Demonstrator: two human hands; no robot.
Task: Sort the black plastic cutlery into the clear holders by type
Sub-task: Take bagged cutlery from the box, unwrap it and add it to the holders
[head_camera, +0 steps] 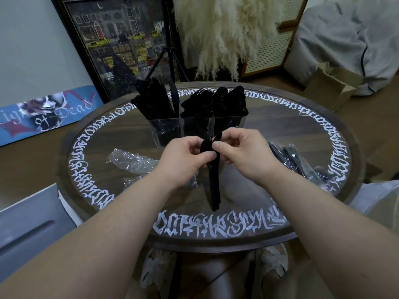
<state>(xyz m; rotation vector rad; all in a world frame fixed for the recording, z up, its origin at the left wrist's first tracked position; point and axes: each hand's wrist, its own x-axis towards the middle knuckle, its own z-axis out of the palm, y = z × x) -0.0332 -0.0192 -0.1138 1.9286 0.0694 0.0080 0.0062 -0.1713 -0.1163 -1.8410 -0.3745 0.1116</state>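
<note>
Three clear holders (pixel 195 128) stand in a row at the far middle of the round table (pixel 313 134), and all of them are already crowded with black cutlery, so we judge the sorting well along. We hold a small bundle of black cutlery (pixel 212 169) upright over the table's centre, just in front of the holders, handles hanging down toward us. Our left hand (pixel 183 160) has its fingers curled round the upper part of the bundle, and our right hand (pixel 244 154) pinches one piece at the top with thumb and forefinger, as if to part it from the rest; which type each piece is we cannot tell. What is left, by our reckoning, is this bundle and the wrapped packs of cutlery (pixel 293 160) lying to the right, near the table's lettered rim. Emptied plastic wrappers (pixel 131 162) lie crumpled on the left, just beside our left wrist. Nothing blocks the path to the holders, though their packed tops may make it awkward to slip more pieces in. Behind the table lean a framed picture (pixel 121 44) and a painted board (pixel 47 113).
</note>
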